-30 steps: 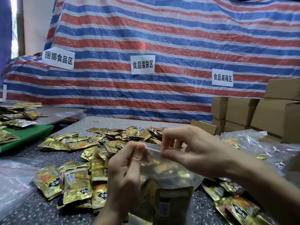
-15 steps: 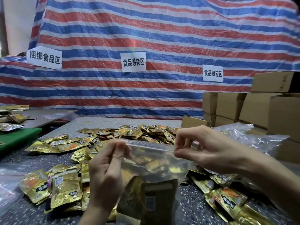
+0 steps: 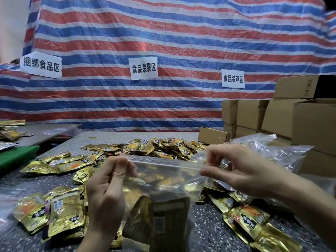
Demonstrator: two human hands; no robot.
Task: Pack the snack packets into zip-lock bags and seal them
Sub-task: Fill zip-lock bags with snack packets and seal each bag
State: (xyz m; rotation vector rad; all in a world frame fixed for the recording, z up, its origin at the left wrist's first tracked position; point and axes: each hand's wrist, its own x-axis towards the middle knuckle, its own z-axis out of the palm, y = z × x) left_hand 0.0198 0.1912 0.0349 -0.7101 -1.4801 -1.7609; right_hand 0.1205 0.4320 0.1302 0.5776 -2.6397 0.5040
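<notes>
Your left hand [image 3: 107, 193] pinches the left end of the zip-lock bag [image 3: 163, 180] at its zip strip [image 3: 163, 161], thumb and forefinger closed on the plastic. Your right hand [image 3: 243, 171] pinches the right end of the same strip, its other fingers loosely curled above. The strip runs taut and nearly level from one hand to the other. Whether it is pressed closed along its whole length cannot be told.

The bag hangs between your hands, above the speckled table [image 3: 205, 231], with gold snack packets [image 3: 169, 213] lying in its lower half, below your fingertips.

Loose packets [image 3: 163, 148] lie piled beyond your hands, with more spread to the left of your left hand and under your right wrist. A crumpled heap of clear plastic [image 3: 272, 148] sits just behind your right hand, and cardboard boxes [image 3: 291, 120] are stacked beyond it. A striped tarp [image 3: 163, 42] with three paper signs [image 3: 143, 68] hangs behind everything.
</notes>
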